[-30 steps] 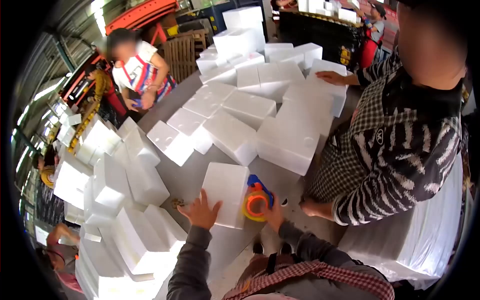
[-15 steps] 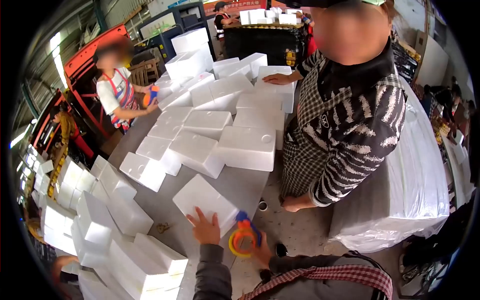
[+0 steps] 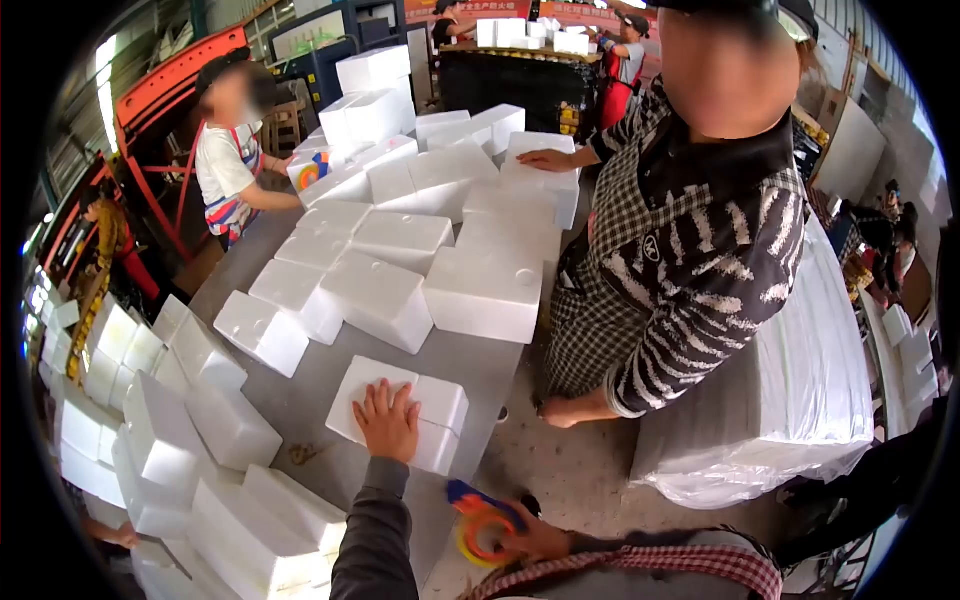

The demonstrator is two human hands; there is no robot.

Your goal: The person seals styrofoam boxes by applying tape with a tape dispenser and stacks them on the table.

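Observation:
My left hand (image 3: 388, 420) lies with spread fingers on top of a white foam box (image 3: 440, 398) near the grey table's close edge. A seam line runs across the box's top and side. Off the table edge, to the right and lower, my right hand (image 3: 538, 538) is closed around a tape dispenser (image 3: 486, 522) with a blue front part and an orange and yellow roll. The dispenser is apart from the box and slightly blurred.
More foam boxes (image 3: 375, 290) stand across the table (image 3: 400, 350), others (image 3: 225, 520) at the left. A person in a striped top (image 3: 690, 250) stands right, one hand on a box. Another person (image 3: 230, 170) works at the far left. A wrapped stack (image 3: 760, 380) stands right.
The box under my left hand has turned and now lies nearly level across the view. My right hand with the dispenser has moved down and away from it. The far-left person's dispenser is now against a box.

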